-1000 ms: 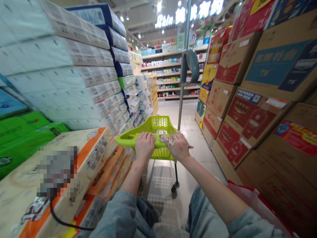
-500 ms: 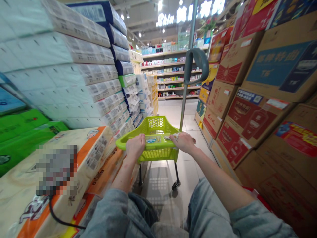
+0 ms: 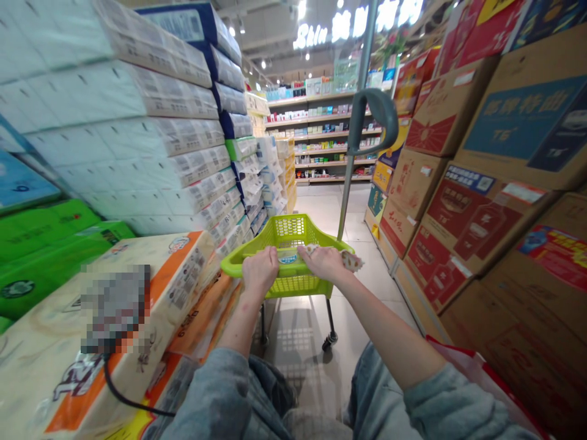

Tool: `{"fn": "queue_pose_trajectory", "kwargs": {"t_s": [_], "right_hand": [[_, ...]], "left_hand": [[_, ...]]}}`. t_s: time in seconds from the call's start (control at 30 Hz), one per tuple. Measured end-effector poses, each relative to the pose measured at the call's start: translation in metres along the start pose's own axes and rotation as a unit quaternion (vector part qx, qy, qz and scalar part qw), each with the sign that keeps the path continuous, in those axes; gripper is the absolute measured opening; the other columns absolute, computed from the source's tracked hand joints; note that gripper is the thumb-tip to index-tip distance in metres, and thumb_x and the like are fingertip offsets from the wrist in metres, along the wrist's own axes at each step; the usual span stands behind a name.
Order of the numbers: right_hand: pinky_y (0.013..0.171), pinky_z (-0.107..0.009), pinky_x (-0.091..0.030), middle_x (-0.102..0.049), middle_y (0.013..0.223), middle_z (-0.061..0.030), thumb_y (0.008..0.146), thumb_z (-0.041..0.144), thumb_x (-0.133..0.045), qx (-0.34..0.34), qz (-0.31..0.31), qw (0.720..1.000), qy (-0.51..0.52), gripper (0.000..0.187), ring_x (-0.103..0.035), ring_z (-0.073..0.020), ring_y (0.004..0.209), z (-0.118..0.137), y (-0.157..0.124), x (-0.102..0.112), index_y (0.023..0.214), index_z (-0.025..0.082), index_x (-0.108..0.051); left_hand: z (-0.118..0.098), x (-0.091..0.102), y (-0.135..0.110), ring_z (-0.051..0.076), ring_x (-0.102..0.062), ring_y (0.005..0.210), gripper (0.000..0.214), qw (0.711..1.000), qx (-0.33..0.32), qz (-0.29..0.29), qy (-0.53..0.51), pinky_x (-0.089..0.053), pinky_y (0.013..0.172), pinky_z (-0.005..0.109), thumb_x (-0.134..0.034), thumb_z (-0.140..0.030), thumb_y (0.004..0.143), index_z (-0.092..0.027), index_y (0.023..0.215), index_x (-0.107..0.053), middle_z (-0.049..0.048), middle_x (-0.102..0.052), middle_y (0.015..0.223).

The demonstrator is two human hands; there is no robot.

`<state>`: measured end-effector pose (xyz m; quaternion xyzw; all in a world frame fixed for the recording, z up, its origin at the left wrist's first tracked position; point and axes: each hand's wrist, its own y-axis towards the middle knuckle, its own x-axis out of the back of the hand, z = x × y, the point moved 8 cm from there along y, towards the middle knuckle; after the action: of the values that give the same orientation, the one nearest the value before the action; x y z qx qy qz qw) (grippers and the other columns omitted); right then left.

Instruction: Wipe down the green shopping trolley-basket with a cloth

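My left fingers [image 3: 259, 263] and right fingers [image 3: 321, 258] are closed on the rim of the green cart basket [image 3: 287, 229] before me; pushing too near could knock the tissue packs [image 3: 151, 146] beside.

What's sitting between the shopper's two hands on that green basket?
In the head view, a small blue-and-white label lies on the near rim of the lime-green shopping basket, between the left hand and right hand.

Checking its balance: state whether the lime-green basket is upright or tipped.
Upright: the lime-green basket sits on its wheeled legs, caster on the tiled floor, left hand and right hand on its rim.
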<state>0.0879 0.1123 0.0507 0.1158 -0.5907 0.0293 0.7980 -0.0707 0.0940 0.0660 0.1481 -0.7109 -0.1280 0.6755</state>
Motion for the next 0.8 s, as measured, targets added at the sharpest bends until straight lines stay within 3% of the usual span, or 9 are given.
{"fn": "queue_pose_trajectory", "kwargs": {"t_s": [0.2, 0.4, 0.5, 0.6, 0.8], "right_hand": [[0.087, -0.034, -0.044, -0.069, 0.110, -0.0170, 0.092, 0.065, -0.015, -0.024, 0.076, 0.996, 0.034, 0.075, -0.064, -0.0263, 0.104, -0.015, 0.021, -0.002, 0.105, 0.013, -0.069], [0.081, -0.035, -0.046, -0.070, 0.103, -0.0168, 0.091, 0.066, -0.018, -0.015, 0.031, 0.999, 0.001, 0.073, -0.066, -0.0274, 0.096, -0.024, 0.019, 0.002, 0.098, 0.014, -0.069], [0.082, -0.036, -0.045, -0.071, 0.099, -0.0167, 0.091, 0.066, -0.017, -0.006, 0.029, 0.999, -0.013, 0.074, -0.066, -0.0277, 0.093, -0.026, 0.015, 0.004, 0.093, 0.014, -0.070], [0.080, -0.035, -0.046, -0.071, 0.096, -0.0161, 0.091, 0.065, -0.016, 0.007, 0.030, 0.999, -0.021, 0.074, -0.066, -0.0270, 0.092, -0.025, 0.012, 0.006, 0.087, 0.014, -0.070], [0.082, -0.030, -0.045, -0.071, 0.101, -0.0097, 0.094, 0.062, -0.015, 0.054, 0.020, 0.998, 0.017, 0.068, -0.065, -0.0224, 0.097, -0.012, 0.010, 0.005, 0.099, 0.019, -0.068]], "left_hand": [[-0.001, 0.000, -0.001, 0.021, -0.068, 0.086, 0.051, 1.000, -0.019, 0.008, -0.011, -0.044, 0.075, 0.029, -0.016, -0.038, 0.098, -0.019, 0.100, -0.063, 0.0089, -0.072, 0.096], [0.017, -0.003, 0.005, 0.022, -0.068, 0.092, 0.049, 0.997, -0.029, 0.071, -0.028, -0.046, 0.074, 0.029, -0.018, -0.043, 0.097, -0.023, 0.123, -0.056, 0.0072, -0.073, 0.100], [0.033, -0.005, 0.006, 0.026, -0.068, 0.090, 0.058, 0.996, -0.024, 0.088, 0.026, -0.047, 0.074, 0.033, -0.015, -0.042, 0.097, -0.018, 0.103, -0.068, 0.0117, -0.073, 0.094], [0.038, -0.004, 0.005, 0.028, -0.068, 0.089, 0.067, 0.996, -0.029, 0.070, 0.055, -0.047, 0.074, 0.036, -0.012, -0.039, 0.097, -0.013, 0.086, -0.073, 0.0166, -0.073, 0.091], [0.033, -0.006, 0.004, 0.028, -0.069, 0.082, 0.069, 0.998, -0.013, 0.044, 0.044, -0.047, 0.069, 0.036, -0.014, -0.040, 0.096, -0.011, 0.081, -0.075, 0.0167, -0.073, 0.084]]}}
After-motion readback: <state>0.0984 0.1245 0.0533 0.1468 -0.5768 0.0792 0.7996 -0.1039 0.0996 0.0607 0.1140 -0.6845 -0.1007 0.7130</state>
